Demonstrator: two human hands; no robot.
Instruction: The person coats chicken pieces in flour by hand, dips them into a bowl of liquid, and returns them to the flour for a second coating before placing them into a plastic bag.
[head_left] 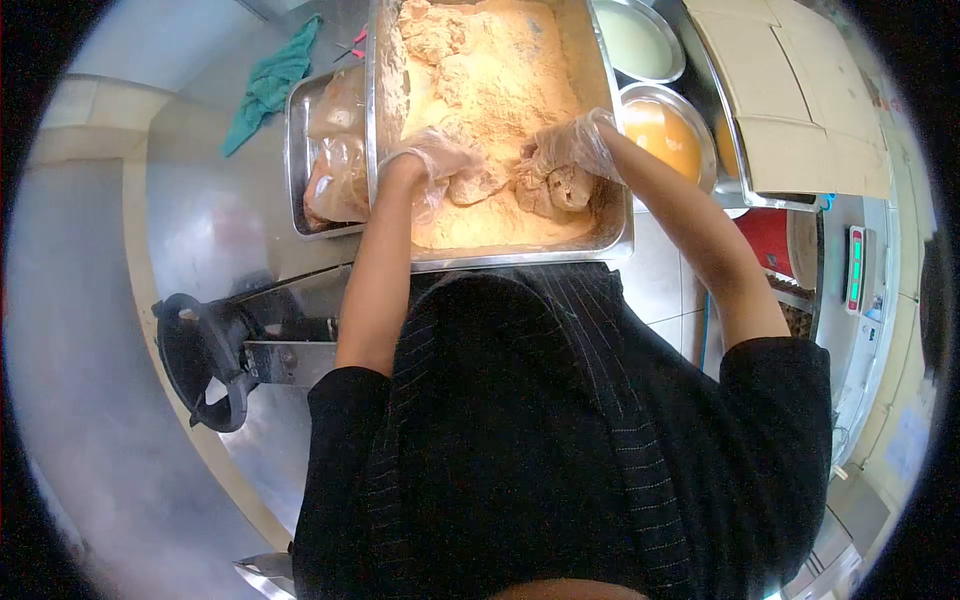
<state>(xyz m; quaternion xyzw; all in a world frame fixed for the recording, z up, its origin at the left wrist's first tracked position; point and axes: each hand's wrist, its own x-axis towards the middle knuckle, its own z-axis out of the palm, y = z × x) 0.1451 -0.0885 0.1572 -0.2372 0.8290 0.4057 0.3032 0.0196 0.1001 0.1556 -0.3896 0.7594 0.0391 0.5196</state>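
Note:
A deep metal tray (622,225) holds orange-tinted flour (500,95) with coated lumps in it. In a clear plastic glove, my left hand (440,160) is closed at a floured piece (480,185) in the tray's front left part. My right hand (570,148), gloved the same way, has its fingers curled onto another floured piece (570,188) at the front right. Both pieces lie low in the flour, close to each other. More coated lumps (430,38) rest at the tray's far left.
Left of the tray, a smaller metal tray (292,165) holds plastic-wrapped meat (338,180). A green cloth (272,85) lies farther left. On the right are bowls of white liquid (635,40) and orange liquid (660,138), cardboard (790,100) and a scale (855,270).

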